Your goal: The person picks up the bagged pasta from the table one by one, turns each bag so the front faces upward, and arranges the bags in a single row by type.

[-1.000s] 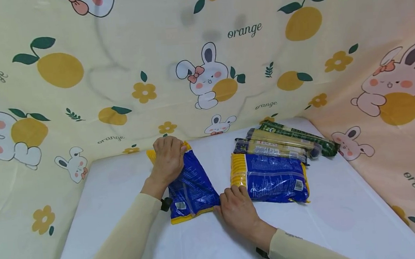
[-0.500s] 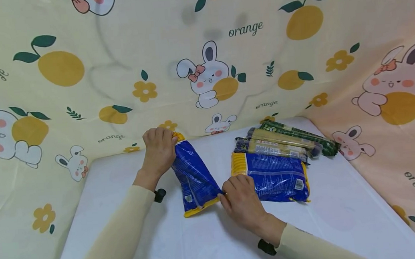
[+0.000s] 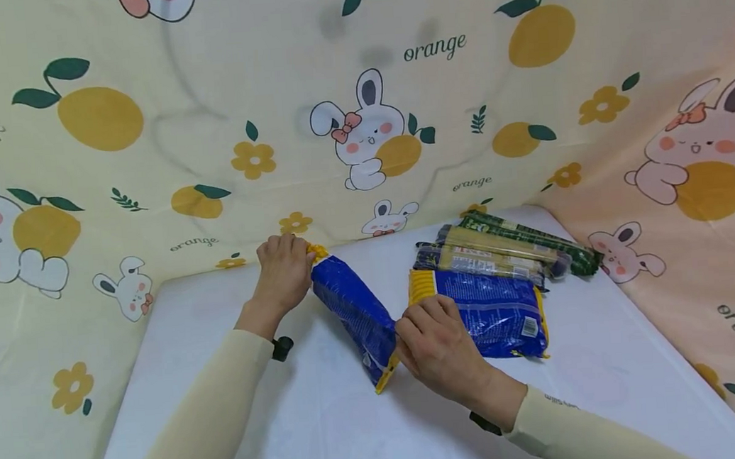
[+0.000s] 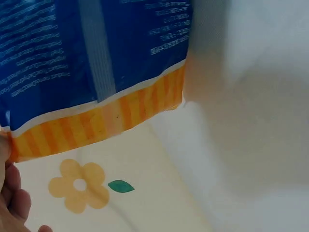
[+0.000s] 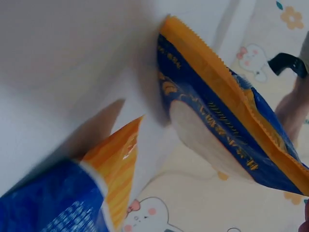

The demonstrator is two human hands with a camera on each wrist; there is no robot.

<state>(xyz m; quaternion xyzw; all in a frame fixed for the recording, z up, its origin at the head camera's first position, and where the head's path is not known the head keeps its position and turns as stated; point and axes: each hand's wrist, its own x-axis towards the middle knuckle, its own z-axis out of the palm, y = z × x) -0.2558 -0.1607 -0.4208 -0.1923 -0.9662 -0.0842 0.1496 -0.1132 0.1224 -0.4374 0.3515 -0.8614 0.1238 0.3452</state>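
Between my two hands a blue-and-yellow plastic food bag (image 3: pixel 353 305) stands tilted on its edge over the white table (image 3: pixel 241 437). My left hand (image 3: pixel 283 271) grips the corner of its far yellow end; in the left wrist view the fingertips (image 4: pixel 6 150) pinch that striped edge. At the near end, my right hand (image 3: pixel 443 349) pinches the upper corner. The right wrist view shows the bag's front (image 5: pixel 212 130), with printed lettering and a pale window. A second matching bag (image 3: pixel 495 316) lies flat just behind the right hand, partly covered by it.
Behind the flat bag lie several long clear packs (image 3: pixel 494 256) and a green patterned pack (image 3: pixel 528 243), side by side at the back right. A printed cloth (image 3: pixel 195 149) with rabbits and oranges hangs along the back and right of the table.
The held bag has gone from lying nearly flat to standing on edge. My left hand has shifted slightly left, while my right hand has moved up and to the right with its corner.
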